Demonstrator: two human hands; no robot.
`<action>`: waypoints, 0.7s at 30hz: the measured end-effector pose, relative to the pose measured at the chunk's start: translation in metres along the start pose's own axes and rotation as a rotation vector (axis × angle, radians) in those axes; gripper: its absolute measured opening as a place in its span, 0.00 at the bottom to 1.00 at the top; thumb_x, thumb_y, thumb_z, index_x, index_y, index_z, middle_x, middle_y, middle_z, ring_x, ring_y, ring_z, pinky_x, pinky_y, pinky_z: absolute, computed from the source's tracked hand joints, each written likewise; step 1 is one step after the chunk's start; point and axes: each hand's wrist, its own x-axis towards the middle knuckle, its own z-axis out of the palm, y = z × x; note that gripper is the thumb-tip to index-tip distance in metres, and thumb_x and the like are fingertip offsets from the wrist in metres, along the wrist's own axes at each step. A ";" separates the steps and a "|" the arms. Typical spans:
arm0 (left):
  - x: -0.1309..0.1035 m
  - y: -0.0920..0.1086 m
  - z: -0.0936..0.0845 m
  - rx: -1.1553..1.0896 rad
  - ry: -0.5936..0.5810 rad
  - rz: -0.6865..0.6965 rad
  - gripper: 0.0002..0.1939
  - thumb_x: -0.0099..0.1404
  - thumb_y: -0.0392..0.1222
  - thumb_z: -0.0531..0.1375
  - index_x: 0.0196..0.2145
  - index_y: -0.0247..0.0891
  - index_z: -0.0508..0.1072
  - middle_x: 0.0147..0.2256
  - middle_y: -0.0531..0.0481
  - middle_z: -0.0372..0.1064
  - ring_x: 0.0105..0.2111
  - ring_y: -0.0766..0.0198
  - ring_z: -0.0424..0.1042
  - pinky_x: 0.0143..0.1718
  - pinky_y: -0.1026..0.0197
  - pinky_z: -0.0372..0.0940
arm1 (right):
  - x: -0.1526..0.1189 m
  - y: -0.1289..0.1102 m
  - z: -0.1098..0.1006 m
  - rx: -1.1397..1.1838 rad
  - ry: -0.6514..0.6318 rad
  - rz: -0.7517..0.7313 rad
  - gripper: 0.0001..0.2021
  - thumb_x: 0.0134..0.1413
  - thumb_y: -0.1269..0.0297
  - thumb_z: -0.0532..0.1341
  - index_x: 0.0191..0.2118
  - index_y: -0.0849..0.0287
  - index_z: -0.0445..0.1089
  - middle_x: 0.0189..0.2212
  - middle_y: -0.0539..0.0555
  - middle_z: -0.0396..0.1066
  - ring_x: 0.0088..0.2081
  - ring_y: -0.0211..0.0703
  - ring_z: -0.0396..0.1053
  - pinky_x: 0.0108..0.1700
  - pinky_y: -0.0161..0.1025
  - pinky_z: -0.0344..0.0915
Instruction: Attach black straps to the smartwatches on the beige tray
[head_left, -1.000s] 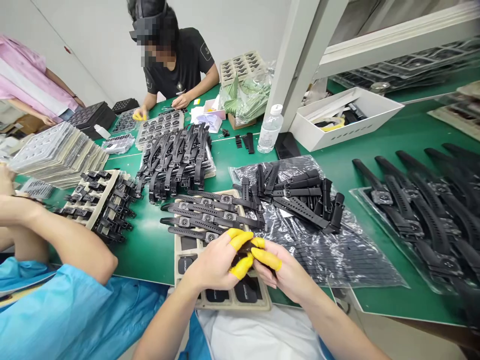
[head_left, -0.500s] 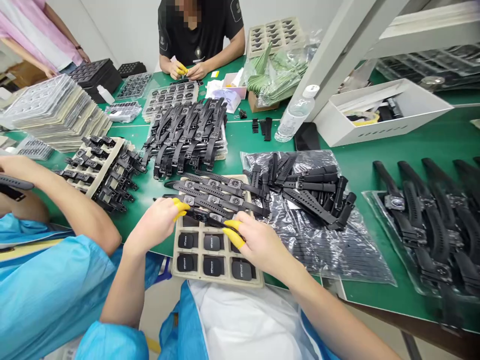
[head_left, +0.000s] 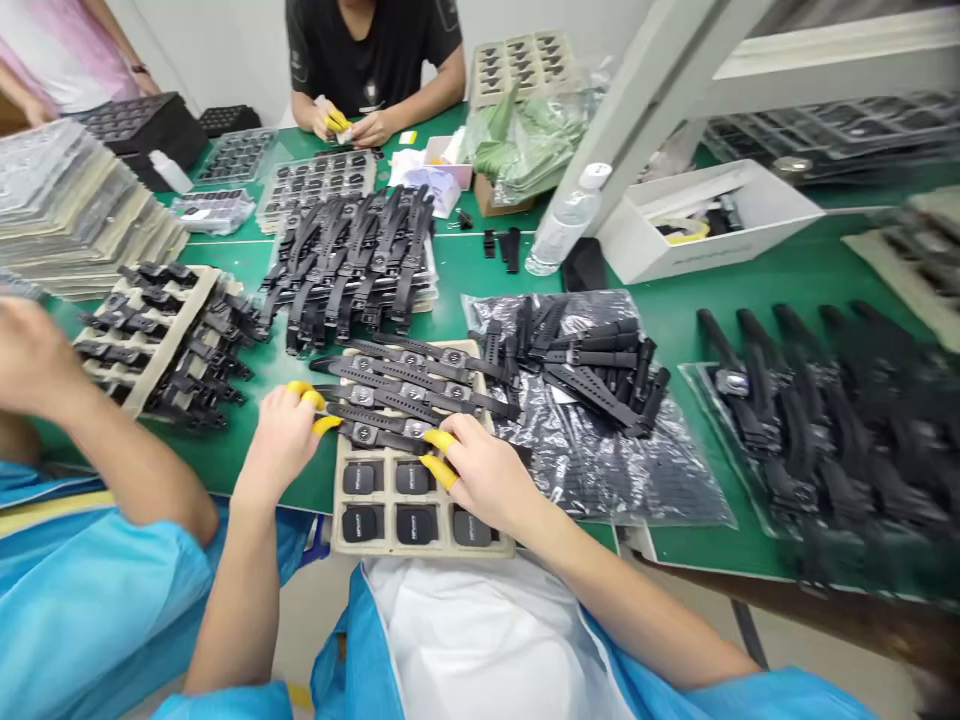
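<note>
Pinching each end of one strapped watch [head_left: 379, 437], you lay it flat on the beige tray [head_left: 420, 525], just nearer you than the watches [head_left: 416, 385] already lined up there. Your left hand [head_left: 281, 440] closes its yellow-capped fingers [head_left: 324, 424] on the strap end that hangs over the tray's left edge, while your right hand [head_left: 480, 475] presses its capped fingers [head_left: 437, 470] down on the other end, near the tray's middle. Held at both ends like this, the band stays straight and parallel to its neighbours, so the row stacks neatly and the watch face sits clear of your fingertips; the finger cots likely keep prints off the black parts.

Nearer you than that watch, the tray's pockets hold bare black watch bodies [head_left: 416, 524] without straps, each in its own cell. Right of the tray lies a clear plastic bag [head_left: 600, 460] carrying a heap of loose straps [head_left: 592, 365], close enough for your right hand to reach. Beyond the tray, a larger pile of finished watches [head_left: 349, 265] rests on stacked trays on the green surface [head_left: 480, 270]. Left of the tray, another person's forearm [head_left: 112, 445] in a blue sleeve crosses the surface's edge, and across from you a person in a black shirt [head_left: 371, 45] works with both hands together.
</note>
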 end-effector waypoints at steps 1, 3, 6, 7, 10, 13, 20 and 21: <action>-0.002 0.005 -0.002 -0.021 0.030 0.008 0.04 0.70 0.38 0.58 0.40 0.36 0.72 0.44 0.35 0.70 0.48 0.41 0.68 0.49 0.41 0.66 | -0.007 0.005 -0.006 0.035 0.089 -0.001 0.08 0.70 0.66 0.59 0.48 0.59 0.74 0.43 0.62 0.74 0.44 0.53 0.72 0.41 0.46 0.73; -0.004 0.022 -0.006 -0.157 0.059 0.119 0.06 0.73 0.38 0.56 0.43 0.36 0.72 0.46 0.38 0.70 0.50 0.44 0.68 0.50 0.43 0.67 | -0.021 0.021 -0.019 0.064 0.272 0.062 0.09 0.70 0.66 0.59 0.51 0.58 0.72 0.44 0.61 0.73 0.45 0.53 0.72 0.46 0.47 0.73; -0.005 0.069 -0.009 -0.329 0.054 0.356 0.09 0.77 0.40 0.54 0.47 0.37 0.72 0.48 0.41 0.72 0.50 0.51 0.68 0.52 0.50 0.68 | -0.040 0.056 -0.040 -0.029 0.430 0.278 0.11 0.70 0.65 0.59 0.53 0.57 0.72 0.44 0.61 0.72 0.48 0.55 0.72 0.51 0.51 0.72; -0.005 0.087 -0.009 -0.329 0.055 0.413 0.10 0.77 0.40 0.54 0.49 0.36 0.73 0.49 0.41 0.72 0.49 0.51 0.68 0.50 0.50 0.68 | -0.047 0.070 -0.047 -0.086 0.442 0.367 0.12 0.69 0.63 0.59 0.53 0.58 0.72 0.45 0.63 0.71 0.49 0.57 0.71 0.52 0.53 0.71; -0.005 0.138 -0.006 -0.219 0.021 0.519 0.11 0.76 0.40 0.56 0.49 0.33 0.75 0.49 0.39 0.73 0.46 0.50 0.68 0.44 0.49 0.68 | -0.071 0.106 -0.064 -0.264 0.381 0.623 0.17 0.66 0.57 0.59 0.54 0.62 0.71 0.46 0.67 0.71 0.50 0.64 0.70 0.53 0.58 0.70; -0.002 0.172 0.000 -0.096 -0.051 0.521 0.09 0.73 0.38 0.59 0.44 0.33 0.77 0.46 0.39 0.73 0.44 0.50 0.69 0.41 0.50 0.66 | -0.097 0.129 -0.067 -0.363 0.260 0.684 0.20 0.64 0.54 0.56 0.53 0.63 0.71 0.46 0.69 0.70 0.51 0.68 0.69 0.53 0.59 0.69; 0.002 0.188 -0.009 0.015 -0.145 0.520 0.10 0.73 0.37 0.57 0.35 0.33 0.75 0.38 0.42 0.67 0.42 0.52 0.67 0.36 0.53 0.61 | -0.126 0.157 -0.046 -0.269 0.189 0.668 0.22 0.60 0.48 0.48 0.53 0.48 0.66 0.40 0.61 0.67 0.42 0.71 0.73 0.36 0.59 0.67; 0.000 0.189 -0.011 0.023 -0.136 0.525 0.10 0.73 0.37 0.57 0.36 0.33 0.75 0.39 0.42 0.67 0.42 0.52 0.67 0.37 0.53 0.61 | -0.128 0.158 -0.045 -0.241 0.220 0.668 0.22 0.59 0.47 0.47 0.54 0.45 0.65 0.40 0.60 0.66 0.41 0.73 0.74 0.34 0.58 0.65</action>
